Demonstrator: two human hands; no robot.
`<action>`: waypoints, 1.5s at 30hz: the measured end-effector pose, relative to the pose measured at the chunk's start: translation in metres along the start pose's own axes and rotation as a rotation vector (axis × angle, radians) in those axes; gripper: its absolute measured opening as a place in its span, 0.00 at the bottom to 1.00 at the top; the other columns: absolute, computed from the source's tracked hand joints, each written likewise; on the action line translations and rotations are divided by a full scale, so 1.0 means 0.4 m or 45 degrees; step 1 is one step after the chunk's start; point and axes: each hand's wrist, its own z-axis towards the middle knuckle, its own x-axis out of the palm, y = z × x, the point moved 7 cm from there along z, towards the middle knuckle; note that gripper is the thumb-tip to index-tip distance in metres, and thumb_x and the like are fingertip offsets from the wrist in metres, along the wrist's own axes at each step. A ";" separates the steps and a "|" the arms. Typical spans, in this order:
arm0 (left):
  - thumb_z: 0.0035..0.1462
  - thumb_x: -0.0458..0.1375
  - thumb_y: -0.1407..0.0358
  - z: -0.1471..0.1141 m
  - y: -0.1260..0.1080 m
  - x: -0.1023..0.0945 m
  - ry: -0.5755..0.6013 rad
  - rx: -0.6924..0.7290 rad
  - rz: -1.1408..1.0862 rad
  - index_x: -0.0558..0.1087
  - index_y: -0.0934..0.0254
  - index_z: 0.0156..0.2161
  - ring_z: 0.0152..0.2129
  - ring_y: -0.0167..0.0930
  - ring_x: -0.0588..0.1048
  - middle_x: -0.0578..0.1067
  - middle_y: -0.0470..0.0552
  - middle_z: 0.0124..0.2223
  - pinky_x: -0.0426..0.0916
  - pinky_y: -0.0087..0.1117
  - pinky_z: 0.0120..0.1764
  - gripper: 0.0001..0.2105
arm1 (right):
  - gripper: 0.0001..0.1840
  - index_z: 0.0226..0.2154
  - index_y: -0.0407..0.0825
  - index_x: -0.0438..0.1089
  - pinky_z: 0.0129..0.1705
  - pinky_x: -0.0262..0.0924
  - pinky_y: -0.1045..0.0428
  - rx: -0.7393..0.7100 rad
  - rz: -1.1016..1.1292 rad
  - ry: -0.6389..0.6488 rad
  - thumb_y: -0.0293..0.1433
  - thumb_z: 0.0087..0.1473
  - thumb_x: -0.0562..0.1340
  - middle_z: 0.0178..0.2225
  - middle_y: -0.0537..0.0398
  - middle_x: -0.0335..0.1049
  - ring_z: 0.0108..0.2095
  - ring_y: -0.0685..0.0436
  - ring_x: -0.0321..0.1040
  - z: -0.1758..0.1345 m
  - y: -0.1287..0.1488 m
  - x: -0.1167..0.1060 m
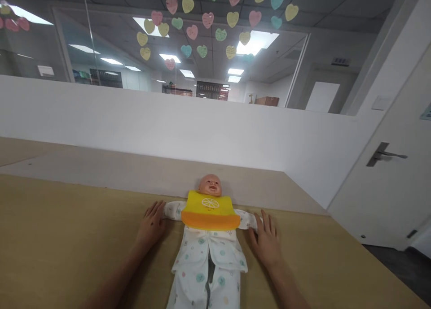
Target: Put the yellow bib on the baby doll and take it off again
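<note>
A baby doll (210, 184) lies on its back on the table, head toward the far wall. Over its chest is a yellow bib (202, 206) with a white citrus-slice print and an orange pocket (210, 221). White patterned clothes (195, 250) cover its body, and both sleeves stretch out sideways. My left hand (153, 224) rests at the end of one sleeve (175, 210), fingers extended. At the end of the other sleeve (247, 219) my right hand (267, 241) lies with its fingers apart. The sleeve ends are partly hidden by my fingers. The doll's feet are out of view.
The wooden table (67, 237) has a greyish strip (134, 165) along its back, against a white wall (151, 125). Heart-shaped notes (208, 19) stick to the glass above. To the right stands a door with a metal handle (384, 154), past the table's edge.
</note>
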 end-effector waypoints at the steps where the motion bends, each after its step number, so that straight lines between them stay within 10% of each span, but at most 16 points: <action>1: 0.47 0.47 0.74 0.005 0.001 0.006 0.033 0.024 0.010 0.64 0.67 0.52 0.53 0.41 0.67 0.72 0.59 0.52 0.66 0.45 0.52 0.25 | 0.28 0.57 0.47 0.59 0.57 0.47 0.37 -0.002 0.007 0.013 0.39 0.58 0.46 0.63 0.46 0.48 0.64 0.32 0.40 0.000 -0.006 0.005; 27: 0.49 0.50 0.74 0.031 0.019 0.017 0.085 0.094 0.006 0.65 0.65 0.53 0.50 0.41 0.65 0.72 0.57 0.50 0.64 0.44 0.51 0.24 | 0.31 0.59 0.49 0.53 0.57 0.50 0.36 0.072 0.190 0.106 0.46 0.57 0.45 0.63 0.49 0.48 0.64 0.33 0.38 -0.018 -0.065 0.041; 45: 0.51 0.47 0.72 0.020 0.015 0.021 0.215 -0.021 0.086 0.68 0.69 0.51 0.50 0.42 0.67 0.73 0.59 0.51 0.63 0.45 0.52 0.21 | 0.27 0.57 0.47 0.60 0.59 0.40 0.39 -0.027 0.035 0.233 0.27 0.54 0.48 0.59 0.49 0.58 0.62 0.38 0.44 0.034 -0.001 0.035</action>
